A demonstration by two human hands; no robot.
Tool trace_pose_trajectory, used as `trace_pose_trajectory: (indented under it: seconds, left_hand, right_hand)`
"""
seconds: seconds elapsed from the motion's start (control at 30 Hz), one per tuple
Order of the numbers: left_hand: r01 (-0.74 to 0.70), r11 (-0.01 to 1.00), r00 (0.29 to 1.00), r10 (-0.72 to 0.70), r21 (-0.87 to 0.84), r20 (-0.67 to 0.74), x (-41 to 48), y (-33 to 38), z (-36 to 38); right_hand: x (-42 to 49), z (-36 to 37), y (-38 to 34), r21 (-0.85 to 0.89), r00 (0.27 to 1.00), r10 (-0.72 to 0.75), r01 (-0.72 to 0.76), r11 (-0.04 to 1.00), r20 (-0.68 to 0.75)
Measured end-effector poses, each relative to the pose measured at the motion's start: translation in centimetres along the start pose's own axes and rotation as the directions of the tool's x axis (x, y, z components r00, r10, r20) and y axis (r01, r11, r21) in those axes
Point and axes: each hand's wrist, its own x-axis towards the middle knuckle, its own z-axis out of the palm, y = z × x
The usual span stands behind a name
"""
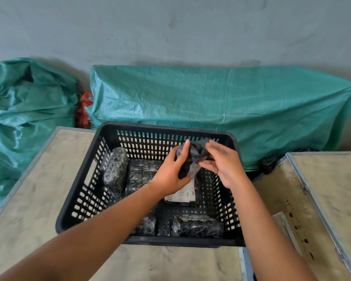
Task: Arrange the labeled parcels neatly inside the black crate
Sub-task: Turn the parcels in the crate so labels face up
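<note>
I see both forearms reaching in from the near edge over the surface (28, 199), a pale board top with metal edging. A second such top (332, 189) sits to the right, a narrow gap between them.

Black crate (148, 241) sits on the surface, slotted walls, long axis left-right. Inside, near wall: one wrapped parcel (197, 226) lying flat, long axis left-right, and a smaller one (146, 225) to its left, half hidden by the left forearm. All are black film, shiny and crinkled. Mid-crate: a parcel with white label (182, 194) face up, partly under the left hand. Left side: one parcel (116, 171) leaning on the left wall, long axis near-far, tilted. Another flat one (142, 173) just right of it.

Left hand (170, 175) and right hand (223, 165) are both up above the crate's far right part, holding a held parcel (190, 159). It's black film, bunched and wrinkled, long axis running near-left to far-right, far end higher. Left fingers (182, 153) are clamped around its lower part; right fingers (207, 164) pinch the upper right side. It's clear of the crate floor.

Beyond: green woven sacks (211, 102) against a grey wall (170, 27), something red (83, 112) between them.
</note>
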Motion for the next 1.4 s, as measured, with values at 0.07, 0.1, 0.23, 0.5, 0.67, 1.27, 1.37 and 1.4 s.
trace_pose_trajectory:
  seconds: [0.07,0.1,0.23,0.5,0.67,1.27,1.37,1.4]
  left_hand:
    - [0.028,0.999,0.999,-0.026,-0.036,0.037,0.0,-0.7,-0.5]
    - [0.04,0.998,0.998,-0.037,-0.047,0.052,-0.2,-1.0,-0.6]
    - [0.229,0.938,0.973,-0.213,-0.261,0.087,-0.4,-1.9,-0.9]
    - [0.49,0.655,0.871,-0.386,-0.575,0.303,0.1,-3.2,-0.8]
    - [0.545,0.765,0.828,-0.426,-0.344,0.364,-1.1,-4.8,0.6]
    - [0.387,0.835,0.715,-0.54,0.392,0.444,-3.5,-7.5,3.2]
    - [0.41,0.836,0.701,-0.545,0.365,0.46,-3.6,-7.6,3.3]
    - [0.433,0.84,0.692,-0.543,0.328,0.476,-3.7,-7.7,3.2]
  right_hand:
    - [-0.1,-0.3,0.4,-0.135,0.997,-0.057,0.064,0.989,0.052]
    - [-0.1,-0.5,0.7,-0.238,0.992,-0.108,0.122,0.964,0.071]
    - [0.5,-1.7,3.2,-0.674,0.926,-0.337,0.357,0.647,0.168]
    - [1.4,-3.7,7.6,-0.629,0.937,0.006,0.23,0.743,0.35]
    - [2.2,-2.7,9.1,-0.79,0.927,0.164,0.184,0.585,0.338]
    - [4.1,-3.0,12.5,-0.928,0.959,0.133,0.198,0.317,0.25]
    - [4.1,-3.0,12.2,-0.93,0.951,0.166,0.2,0.309,0.259]
    - [4.0,-3.0,11.9,-0.93,0.949,0.178,0.199,0.31,0.262]
